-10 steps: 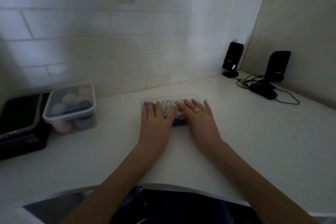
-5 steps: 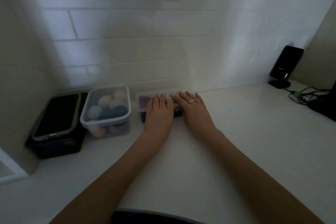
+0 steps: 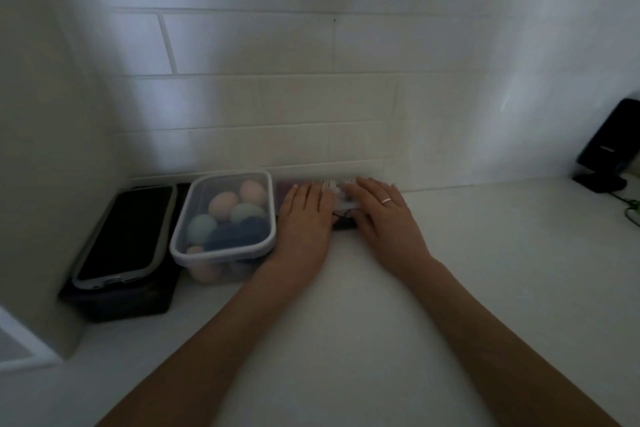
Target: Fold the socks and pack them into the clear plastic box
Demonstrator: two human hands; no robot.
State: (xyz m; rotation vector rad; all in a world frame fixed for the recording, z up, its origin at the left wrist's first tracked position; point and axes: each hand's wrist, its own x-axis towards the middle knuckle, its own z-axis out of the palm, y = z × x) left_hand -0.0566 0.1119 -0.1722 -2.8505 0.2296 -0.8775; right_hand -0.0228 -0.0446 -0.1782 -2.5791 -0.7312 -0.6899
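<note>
A clear plastic box (image 3: 341, 198) with patterned socks inside sits against the tiled wall; only a strip of its lid and a dark lower part show between my hands. My left hand (image 3: 304, 215) lies flat over its left half, fingers together and pointing at the wall. My right hand (image 3: 384, 215), with a ring, covers the right half in the same way. Both palms hang over the box's front edge. The rest of the box is hidden under my hands.
A second lidded clear container (image 3: 221, 251) full of rolled pastel and blue socks stands just left of my left hand. Further left is a black case (image 3: 117, 302) with a dark grey-rimmed lid (image 3: 124, 236) in the corner. A black speaker (image 3: 606, 149) and cables (image 3: 632, 213) are far right.
Both hands have slid the box away from me across the counter until it sits at the wall beside the sock container. My view has swung left.
</note>
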